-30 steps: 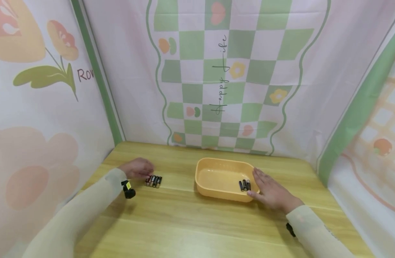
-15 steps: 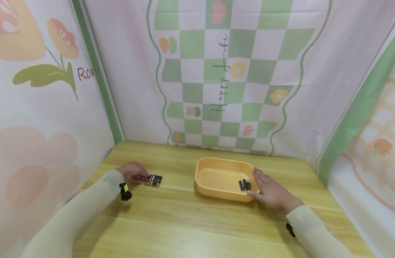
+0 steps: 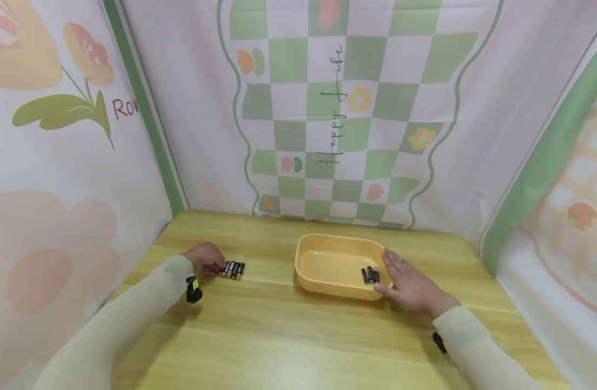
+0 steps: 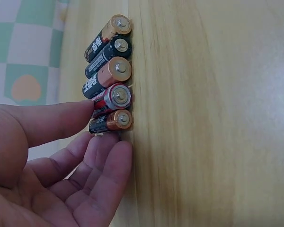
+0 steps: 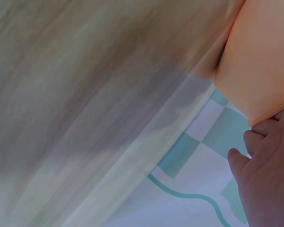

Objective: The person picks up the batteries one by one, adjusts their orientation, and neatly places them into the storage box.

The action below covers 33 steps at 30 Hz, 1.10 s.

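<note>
Head view: L hand (image 3: 205,258) pinches end batt. (image 4: 111,123); R hand (image 3: 415,288) unclenched, fingers straight vs. yellow tub (image 3: 327,287).
5 batts. (image 4: 118,70) in row on tbl. (image 3: 279,336); 3 more batts. (image 3: 371,275) in tub, R end.

A pale wood-grain surface (image 3: 279,336) stands walled in on three sides by printed fabric. Facing me, the back hanging (image 3: 337,114) carries green-and-white checks, small flower motifs and the words "Happy Life" in sideways script. To my left, a white hanging (image 3: 50,162) bears large peach blooms; to my right, a green band (image 3: 534,184) edges a peach-checked hanging (image 3: 590,168). Soft light pales the near wood.
</note>
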Motion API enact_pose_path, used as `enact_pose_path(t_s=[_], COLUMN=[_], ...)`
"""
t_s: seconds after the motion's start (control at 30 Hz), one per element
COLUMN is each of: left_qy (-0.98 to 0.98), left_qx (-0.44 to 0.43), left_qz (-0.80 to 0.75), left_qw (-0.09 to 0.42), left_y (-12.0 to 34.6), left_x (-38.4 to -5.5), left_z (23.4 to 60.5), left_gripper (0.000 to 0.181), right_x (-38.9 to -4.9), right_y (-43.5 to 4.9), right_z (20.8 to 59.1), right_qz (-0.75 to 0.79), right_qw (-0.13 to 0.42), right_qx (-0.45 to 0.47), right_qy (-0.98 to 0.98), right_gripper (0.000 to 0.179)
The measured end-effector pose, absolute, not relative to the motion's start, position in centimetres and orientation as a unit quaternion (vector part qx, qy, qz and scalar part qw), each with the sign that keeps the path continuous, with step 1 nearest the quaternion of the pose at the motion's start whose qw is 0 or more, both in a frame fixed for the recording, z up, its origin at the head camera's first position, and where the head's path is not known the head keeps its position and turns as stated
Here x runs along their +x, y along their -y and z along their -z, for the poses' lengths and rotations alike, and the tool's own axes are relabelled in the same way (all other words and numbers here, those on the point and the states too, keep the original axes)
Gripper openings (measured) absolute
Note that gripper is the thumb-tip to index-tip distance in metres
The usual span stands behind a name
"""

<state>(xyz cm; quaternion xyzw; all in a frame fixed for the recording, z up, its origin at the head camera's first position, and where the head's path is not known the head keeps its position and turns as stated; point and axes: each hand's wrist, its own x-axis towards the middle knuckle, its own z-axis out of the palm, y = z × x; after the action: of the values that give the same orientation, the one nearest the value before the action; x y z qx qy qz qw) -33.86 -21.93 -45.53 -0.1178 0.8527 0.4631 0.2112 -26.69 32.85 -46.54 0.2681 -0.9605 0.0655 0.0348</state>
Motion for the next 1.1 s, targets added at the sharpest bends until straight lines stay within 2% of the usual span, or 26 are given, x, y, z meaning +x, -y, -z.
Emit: enact_pose_path(t_s=[0.53,0.73,1.1], left_qy=[-0.872,-0.892,-0.921], left_qx=[-0.108,-0.088,-0.079], left_qz=[-0.434,-0.401,-0.331], left_qw=[0.201,0.187,0.189], left_y=[21.6,20.9,20.5], left_x=[-33.7,-33.7,-33.8], left_z=[45.9,45.7,45.2], left_gripper=[0.009,0.009,0.007], right_x=[-26.7,-26.5,-26.5], right_y=[-32.6,-32.8,-32.8], right_z=[46.6,46.4,46.5], right_qz=[-0.077,-0.073,-0.075], right_qw=[0.037,0.033,0.036], right_qx=[0.276,0.267,0.269], right_qy=[0.957,0.960,0.960], right_gripper=[0.090,0.090,0.090])
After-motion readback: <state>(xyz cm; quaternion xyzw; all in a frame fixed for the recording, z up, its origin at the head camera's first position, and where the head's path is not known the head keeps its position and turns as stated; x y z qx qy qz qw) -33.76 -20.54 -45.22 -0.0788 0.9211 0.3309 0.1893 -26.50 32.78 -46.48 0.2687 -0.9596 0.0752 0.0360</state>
